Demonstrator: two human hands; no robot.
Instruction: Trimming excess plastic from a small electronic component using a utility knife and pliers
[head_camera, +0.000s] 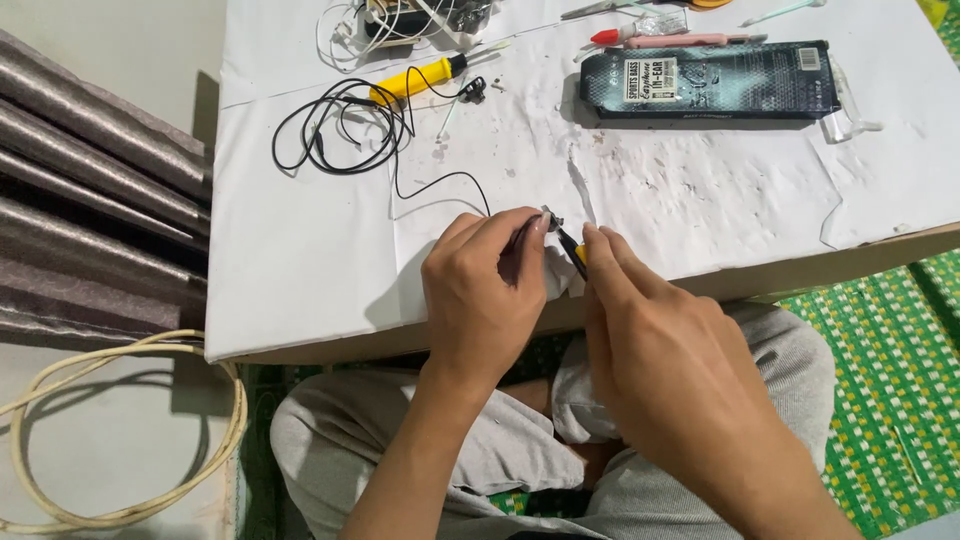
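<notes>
My left hand (487, 285) pinches a small dark earbud piece (550, 218) at its fingertips, over the front edge of the white paper-covered table (300, 260). A thin black cable (345, 125) runs from that piece back to a loose coil on the table. My right hand (650, 340) holds a slim black tool with a yellow part (574, 250), its tip touching the earbud piece. Both hands meet close together above my lap.
A yellow-handled screwdriver (415, 78), a dark rectangular box (710, 82), a pink pen-like tool (680, 40) and white cables (345, 30) lie at the back. Grey rolls (90, 200) stand left, a cream hose (120, 440) loops on the floor, a green woven mat (890, 380) lies right.
</notes>
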